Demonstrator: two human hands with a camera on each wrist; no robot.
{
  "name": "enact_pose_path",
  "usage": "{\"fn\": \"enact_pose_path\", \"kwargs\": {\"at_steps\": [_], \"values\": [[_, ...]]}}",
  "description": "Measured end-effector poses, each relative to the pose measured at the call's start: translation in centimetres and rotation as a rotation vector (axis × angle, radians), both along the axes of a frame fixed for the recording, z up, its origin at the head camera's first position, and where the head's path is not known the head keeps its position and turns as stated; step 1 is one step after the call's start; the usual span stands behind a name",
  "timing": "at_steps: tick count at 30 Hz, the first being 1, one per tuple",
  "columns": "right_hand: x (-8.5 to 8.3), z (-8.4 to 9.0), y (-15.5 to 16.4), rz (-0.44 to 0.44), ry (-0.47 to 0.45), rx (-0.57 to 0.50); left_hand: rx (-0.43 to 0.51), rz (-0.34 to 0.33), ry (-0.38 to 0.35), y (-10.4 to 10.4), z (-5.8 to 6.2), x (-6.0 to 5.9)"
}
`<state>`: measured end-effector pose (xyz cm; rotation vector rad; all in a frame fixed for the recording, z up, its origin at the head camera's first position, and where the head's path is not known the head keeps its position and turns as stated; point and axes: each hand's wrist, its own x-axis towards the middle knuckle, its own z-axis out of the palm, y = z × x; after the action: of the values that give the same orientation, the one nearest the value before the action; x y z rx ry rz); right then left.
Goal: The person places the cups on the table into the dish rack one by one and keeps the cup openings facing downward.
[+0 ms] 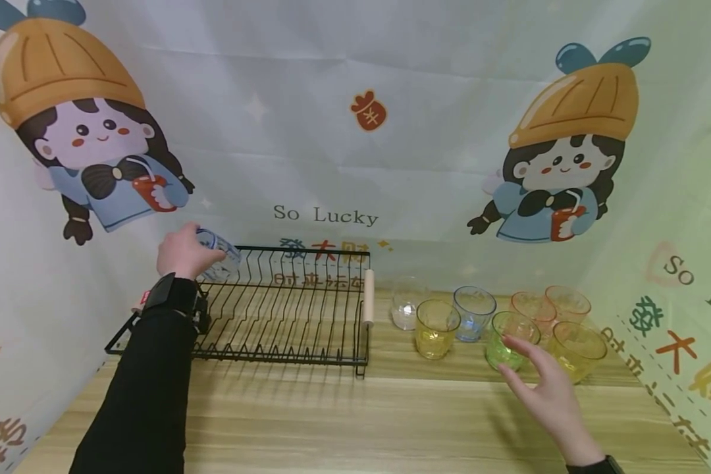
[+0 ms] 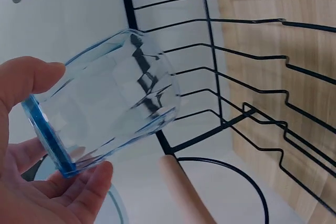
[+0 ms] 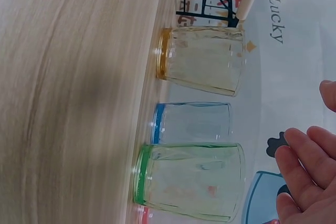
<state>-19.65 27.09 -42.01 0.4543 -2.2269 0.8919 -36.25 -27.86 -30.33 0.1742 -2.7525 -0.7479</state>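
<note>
My left hand (image 1: 198,247) holds a clear blue-tinted glass (image 1: 220,257) tilted on its side above the back left corner of a black wire dish rack (image 1: 290,309). In the left wrist view my thumb and fingers (image 2: 79,192) grip the blue glass (image 2: 110,103) near its thick base, over the rack's wires (image 2: 252,114). My right hand (image 1: 512,357) hovers open just in front of a green glass (image 1: 498,352), fingers spread. The right wrist view shows the green glass (image 3: 191,179) a short way from my straight fingers (image 3: 310,166), not touching.
Several coloured glasses stand together right of the rack: yellow (image 1: 435,329), blue (image 1: 473,313), clear (image 1: 404,303), two orange ones (image 1: 548,306) and an amber one (image 1: 577,349). The rack has wooden handles (image 1: 368,297). A cartoon-printed cloth walls in the wooden table (image 1: 355,421).
</note>
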Motion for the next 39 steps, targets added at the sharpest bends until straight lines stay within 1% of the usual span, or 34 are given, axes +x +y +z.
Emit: {"fn": "enact_pose_path", "kwargs": {"at_steps": [6,12,16,19,23,29,32,36,39], "values": [[-0.1,-0.4,0.3,-0.008,-0.022,-0.012,0.019,0.045,0.008,0.1,-0.7,-0.2],[-0.1,-0.5,0.4,-0.017,-0.024,-0.017,0.024,0.069,0.017,0.1,-1.4,-0.4],[0.2,-0.5,0.5,-0.027,-0.039,-0.027,0.018,0.088,0.009,-0.1,-1.9,-0.7],[0.5,-0.5,0.7,-0.045,-0.063,-0.031,-0.008,0.097,-0.008,0.0,-2.1,-1.0],[0.8,-0.6,1.0,-0.075,-0.099,-0.033,-0.049,0.09,-0.038,0.4,-2.2,-0.8],[1.1,-0.8,1.5,-0.098,-0.137,-0.044,-0.058,0.079,-0.069,0.3,-2.6,-0.5],[1.3,-0.8,1.7,-0.118,-0.158,-0.043,-0.066,0.08,-0.077,0.0,-2.9,-0.6],[1.5,-0.7,2.0,-0.15,-0.181,-0.031,-0.07,0.075,-0.105,-0.1,-3.2,-0.9],[1.5,-0.7,2.2,-0.156,-0.191,-0.027,-0.077,0.079,-0.127,0.0,-3.3,-1.1]]}}
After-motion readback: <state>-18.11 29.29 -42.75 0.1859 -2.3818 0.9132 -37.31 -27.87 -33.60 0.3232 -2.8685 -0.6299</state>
